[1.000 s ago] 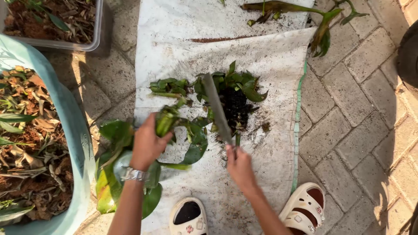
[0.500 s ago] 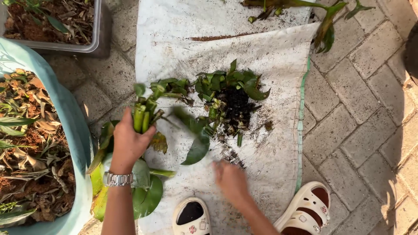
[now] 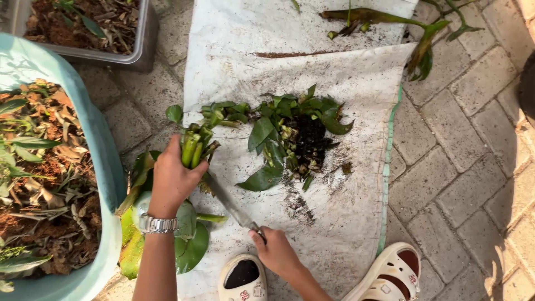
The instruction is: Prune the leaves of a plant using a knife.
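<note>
My left hand (image 3: 171, 181) grips a bundle of green plant stems (image 3: 193, 146) over the left side of a white sack cloth (image 3: 334, 72); broad leaves (image 3: 186, 245) hang under the wrist, which wears a metal watch (image 3: 157, 224). My right hand (image 3: 274, 250) holds the handle of a long knife (image 3: 229, 202), whose blade points up-left toward the stems just below my left hand. A pile of chopped green leaves and dark soil (image 3: 292, 134) lies in the middle of the cloth.
A large teal tub (image 3: 108, 167) of dry leaves and soil stands at the left. A clear bin (image 3: 146, 39) of soil sits at the top left. Wilted leaves (image 3: 418, 50) lie at the cloth's top right. White sandals (image 3: 390, 276) rest on brick paving.
The knife swung from upright over the leaf pile down and left to the stems. My left hand lifted the stem bundle slightly; cut leaves dropped onto the pile.
</note>
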